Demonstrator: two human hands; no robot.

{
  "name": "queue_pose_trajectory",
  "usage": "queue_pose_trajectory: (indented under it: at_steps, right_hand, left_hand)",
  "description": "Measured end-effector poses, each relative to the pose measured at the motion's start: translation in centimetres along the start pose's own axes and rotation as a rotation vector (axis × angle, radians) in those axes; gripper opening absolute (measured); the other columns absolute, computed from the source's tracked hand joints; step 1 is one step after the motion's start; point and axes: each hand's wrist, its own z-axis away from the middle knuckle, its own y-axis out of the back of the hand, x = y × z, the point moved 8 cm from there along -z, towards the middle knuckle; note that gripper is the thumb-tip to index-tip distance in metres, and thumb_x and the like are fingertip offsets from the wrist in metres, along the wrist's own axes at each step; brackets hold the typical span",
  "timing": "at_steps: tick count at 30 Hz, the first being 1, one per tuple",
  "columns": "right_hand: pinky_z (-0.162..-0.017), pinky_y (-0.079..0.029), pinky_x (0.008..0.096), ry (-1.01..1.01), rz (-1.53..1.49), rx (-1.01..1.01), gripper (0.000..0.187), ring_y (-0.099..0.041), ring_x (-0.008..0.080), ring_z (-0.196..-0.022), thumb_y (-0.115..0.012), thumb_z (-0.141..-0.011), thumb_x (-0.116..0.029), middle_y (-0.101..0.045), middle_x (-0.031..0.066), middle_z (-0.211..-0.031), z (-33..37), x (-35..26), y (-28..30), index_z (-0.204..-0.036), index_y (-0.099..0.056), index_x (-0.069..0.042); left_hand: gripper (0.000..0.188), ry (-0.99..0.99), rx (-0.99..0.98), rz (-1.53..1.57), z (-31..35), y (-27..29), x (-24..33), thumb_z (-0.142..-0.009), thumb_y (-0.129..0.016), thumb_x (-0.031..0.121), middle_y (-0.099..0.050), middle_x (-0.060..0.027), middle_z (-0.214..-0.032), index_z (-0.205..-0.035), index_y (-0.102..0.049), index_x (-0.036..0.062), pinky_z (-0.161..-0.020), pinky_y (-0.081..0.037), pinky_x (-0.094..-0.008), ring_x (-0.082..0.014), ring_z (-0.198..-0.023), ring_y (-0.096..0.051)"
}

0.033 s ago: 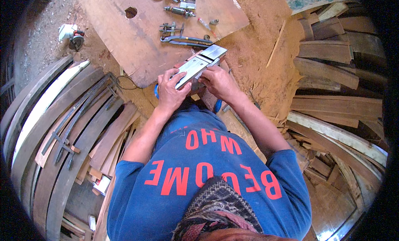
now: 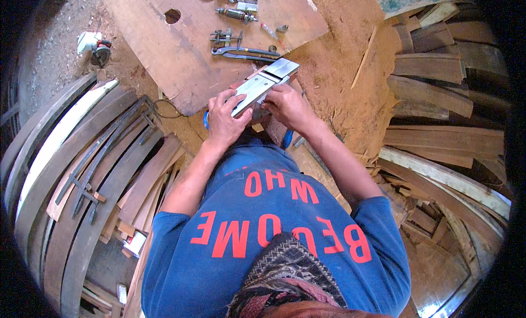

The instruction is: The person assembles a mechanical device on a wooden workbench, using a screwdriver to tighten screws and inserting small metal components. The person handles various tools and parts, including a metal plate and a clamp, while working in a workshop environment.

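An electric planer (image 2: pixel 253 89) lies bottom up in front of me, its flat metal sole showing with a dark slot across it. My left hand (image 2: pixel 225 116) grips its near left end, the fingers closed over the edge of the sole. At its right side is my right hand (image 2: pixel 289 105), the fingers curled in against the planer's body; what the fingertips touch is hidden. Just beyond the planer, on a brown board (image 2: pixel 148 36), lies a dark metal lever-like part (image 2: pixel 245 54). A small bracket with a rod (image 2: pixel 224 37) is beside it.
Farther back on the board are a motor armature (image 2: pixel 236 14), a red-tipped tube (image 2: pixel 268 29) and a round hole (image 2: pixel 172 16). Curved timbers (image 2: pixel 98 181) with clamps (image 2: pixel 104 159) fill the left; more planks (image 2: pixel 433 93) stack on the right. Sawdust (image 2: pixel 350 55) covers the ground.
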Motion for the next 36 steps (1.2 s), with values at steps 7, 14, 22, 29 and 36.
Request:
queue_pose_trajectory:
  at_steps: [7, 14, 22, 29, 36]
  right_hand:
    - [-0.095, -0.054, 0.0465, 0.112, 0.068, -0.11, 0.029, -0.066, 0.0349, -0.109, -0.083, -0.085, -0.016, -0.071, 0.0149, -0.117, -0.9, 0.6, 0.5, -0.11, -0.076, -0.002]
    - [-0.096, -0.057, 0.0476, 0.093, -0.054, -0.247, 0.026, -0.068, 0.0379, -0.112, -0.081, -0.086, -0.011, -0.072, 0.016, -0.116, -0.9, 1.7, 0.0, -0.109, -0.076, 0.0]
    - [-0.084, -0.058, 0.0494, 0.078, -0.079, -0.21, 0.016, -0.071, 0.0399, -0.098, -0.076, -0.086, -0.013, -0.071, 0.0178, -0.101, -1.3, 2.0, -0.4, -0.098, -0.075, -0.002]
    - [-0.086, -0.057, 0.0499, -0.017, 0.04, -0.332, 0.019, -0.07, 0.0412, -0.102, -0.078, -0.086, -0.011, -0.07, 0.0174, -0.106, -1.7, 1.6, -0.3, -0.1, -0.073, 0.001]
    - [-0.092, -0.058, 0.0484, -0.261, -0.076, 0.313, 0.028, -0.071, 0.0409, -0.109, -0.078, -0.091, -0.017, -0.074, 0.0203, -0.113, 4.4, 2.2, 3.8, -0.114, -0.074, -0.002]
  left_hand:
    - [0.056, 0.162, -0.147, -0.033, -0.4, 0.1, 0.9, -0.079, -0.092, 0.035, -0.066, -0.0174, -0.14, -0.123, -0.073, 0.0067, -0.107, -0.049, -0.0501, -0.0396, -0.127, -0.062]
    - [0.057, 0.165, -0.193, 0.002, -1.3, -0.4, 1.4, -0.078, -0.091, 0.034, -0.066, -0.0174, -0.142, -0.124, -0.074, 0.0054, -0.109, -0.05, -0.0493, -0.0397, -0.126, -0.063]
    - [0.058, 0.195, -0.165, -0.072, -1.2, -0.9, 1.4, -0.074, -0.091, 0.037, -0.066, -0.0155, -0.143, -0.124, -0.078, 0.0094, -0.106, -0.052, -0.0489, -0.0398, -0.123, -0.063]
    - [0.059, 0.18, -0.157, -0.099, -1.4, -1.0, 1.6, -0.074, -0.09, 0.041, -0.067, -0.0159, -0.142, -0.123, -0.079, 0.0107, -0.107, -0.052, -0.0493, -0.0392, -0.123, -0.064]
    - [0.06, 0.175, -0.158, -0.157, -1.0, -1.1, 1.3, -0.076, -0.089, 0.048, -0.068, -0.0171, -0.141, -0.124, -0.079, 0.0118, -0.106, -0.052, -0.0516, -0.0391, -0.125, -0.065]
